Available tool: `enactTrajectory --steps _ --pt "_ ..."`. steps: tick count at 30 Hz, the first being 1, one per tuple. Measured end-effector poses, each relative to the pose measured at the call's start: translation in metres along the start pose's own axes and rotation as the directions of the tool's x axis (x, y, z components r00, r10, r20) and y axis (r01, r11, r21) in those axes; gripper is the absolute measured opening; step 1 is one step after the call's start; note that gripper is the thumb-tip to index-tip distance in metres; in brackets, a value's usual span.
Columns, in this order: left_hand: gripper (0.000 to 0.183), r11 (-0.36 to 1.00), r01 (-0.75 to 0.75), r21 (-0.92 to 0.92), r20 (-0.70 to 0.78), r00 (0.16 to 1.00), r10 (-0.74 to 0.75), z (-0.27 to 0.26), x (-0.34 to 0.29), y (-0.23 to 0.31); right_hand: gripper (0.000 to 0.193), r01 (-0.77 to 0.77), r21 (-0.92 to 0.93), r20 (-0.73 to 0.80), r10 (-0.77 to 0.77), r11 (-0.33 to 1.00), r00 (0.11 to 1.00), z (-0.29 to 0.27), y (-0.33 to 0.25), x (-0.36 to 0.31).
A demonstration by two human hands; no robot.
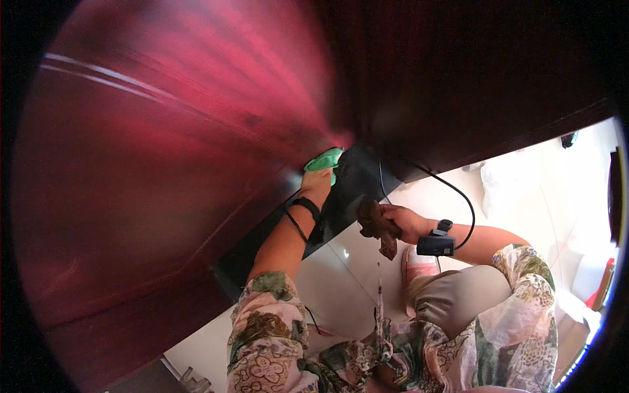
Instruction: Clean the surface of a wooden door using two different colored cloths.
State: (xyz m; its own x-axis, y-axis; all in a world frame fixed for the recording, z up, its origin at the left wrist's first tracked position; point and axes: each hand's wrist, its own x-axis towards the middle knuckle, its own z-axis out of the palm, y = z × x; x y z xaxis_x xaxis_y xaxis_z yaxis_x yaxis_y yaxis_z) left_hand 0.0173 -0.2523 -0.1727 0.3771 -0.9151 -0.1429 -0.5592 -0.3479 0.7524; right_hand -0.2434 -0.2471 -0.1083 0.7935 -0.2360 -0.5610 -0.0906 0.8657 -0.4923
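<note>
Touching green cloth (322, 160) with left hand (319, 179); clutching brown cloth (379, 226) in right hand (407, 223).
Cannot tell left grip, with fingers mostly hidden, near corner between glossy red panel (190, 144) and darker panel (472, 85). Clamped right-handed around brown cloth, over pale tiled floor (344, 272), near pink-and-white shoe (422, 265).

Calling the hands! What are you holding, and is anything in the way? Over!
Left hand: at bright-green cloth, grip hidden, by glossy dark-red panel. Right hand: gripping crumpled brown cloth. Possible snag: thin black cable arching beside right hand.
</note>
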Motion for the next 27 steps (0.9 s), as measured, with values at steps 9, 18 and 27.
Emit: enactTrajectory --steps 9,18,27 --pt "0.025 0.866 -0.262 0.427 0.154 0.964 0.216 -0.086 -0.034 -0.072 0.043 0.023 0.038 0.082 -0.027 0.999 0.996 -0.006 0.011 0.014" --pt "0.056 -0.222 -0.454 0.863 0.504 0.744 0.439 -0.138 -0.063 0.036 0.038 0.036 0.088 0.169 -0.051 0.995 0.984 -0.018 0.017 0.016" --pt "0.053 0.041 -0.442 0.896 0.316 0.699 0.642 -0.109 -0.043 0.102 0.038 0.068 0.076 0.082 -0.074 0.995 0.994 -0.007 0.014 0.014"
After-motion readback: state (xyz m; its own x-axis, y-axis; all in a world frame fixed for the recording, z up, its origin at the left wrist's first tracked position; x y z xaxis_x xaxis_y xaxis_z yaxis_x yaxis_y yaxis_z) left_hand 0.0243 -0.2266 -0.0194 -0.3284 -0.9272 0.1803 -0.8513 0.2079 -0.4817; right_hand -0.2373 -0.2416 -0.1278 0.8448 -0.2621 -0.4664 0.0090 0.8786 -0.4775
